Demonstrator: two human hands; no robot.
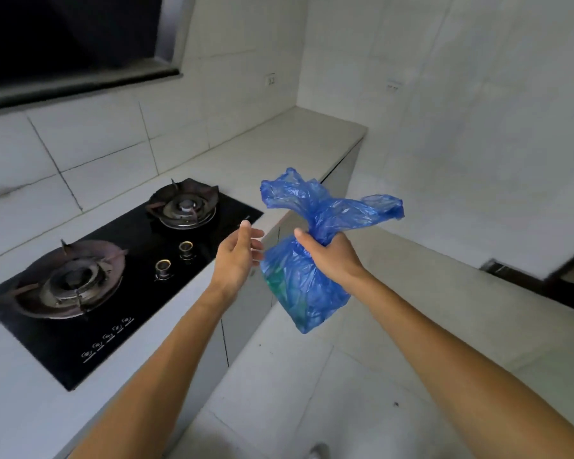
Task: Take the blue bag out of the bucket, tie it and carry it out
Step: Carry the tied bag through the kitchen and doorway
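Domestic kitchen, seen from where I stand. To my left, a black glass gas hob [113,270] with two ring burners and two knobs [174,260] is set into a pale countertop [279,150] that runs into the corner. White tiled walls [106,137] rise behind it, carrying two wall sockets [270,80]. A dark window [70,34] with a sill sits above the hob. Pale floor tiles [362,376] lie below.

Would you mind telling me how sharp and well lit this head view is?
Head view: dim, flat light; wide-angle bending of the counter edges; motion blur smears the gas hob and left hand; the blue bag in the right hand stays fairly crisp.
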